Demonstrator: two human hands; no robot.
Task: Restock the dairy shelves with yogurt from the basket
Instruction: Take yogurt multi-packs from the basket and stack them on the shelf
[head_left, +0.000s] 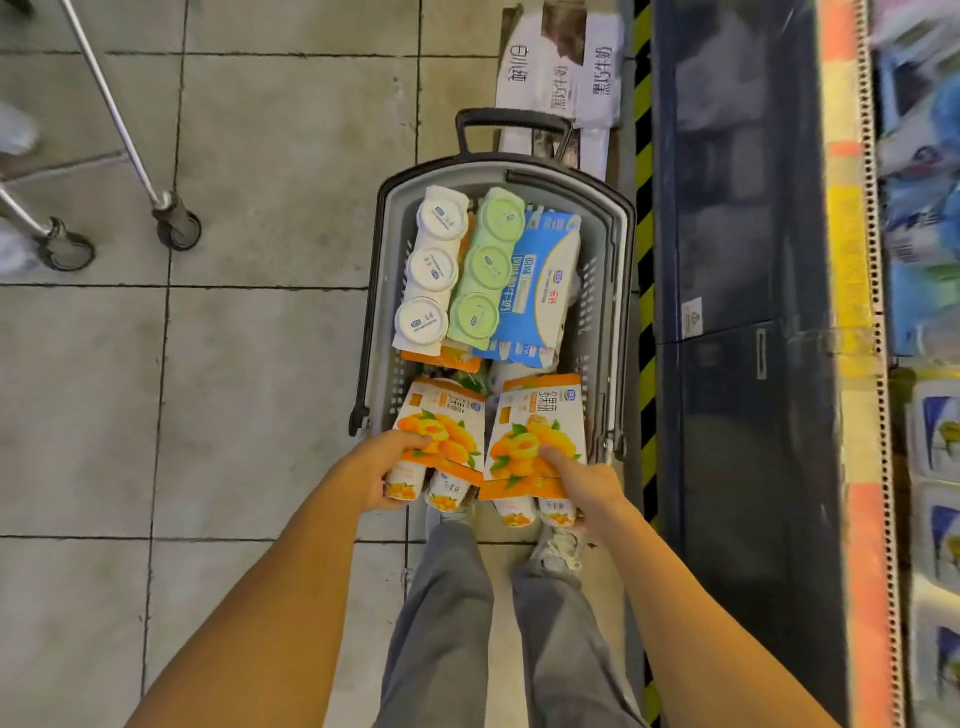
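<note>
Orange cardboard sleeves wrap the two yellow-peach yogurt multipacks, one in each hand, at the near end of the grey shopping basket (605, 291). The left hand (379, 478) is curled around the outer edge of the left peach pack (441, 441), thumb on the printed face; the right hand (587, 480) clamps the right peach pack (535, 441), forefinger laid across the fruit picture. Each pack looks moderately heavy, its thin sleeve likely to buckle and its bottles free to slide out below, so a grip under the bottles seems safer. Beyond the hands lie a white three-cup pack (434, 270), a green three-cup pack (488, 260) and a blue milk carton pack (540, 291). Right of the right hand runs the blurred dairy shelf (857, 312).
</note>
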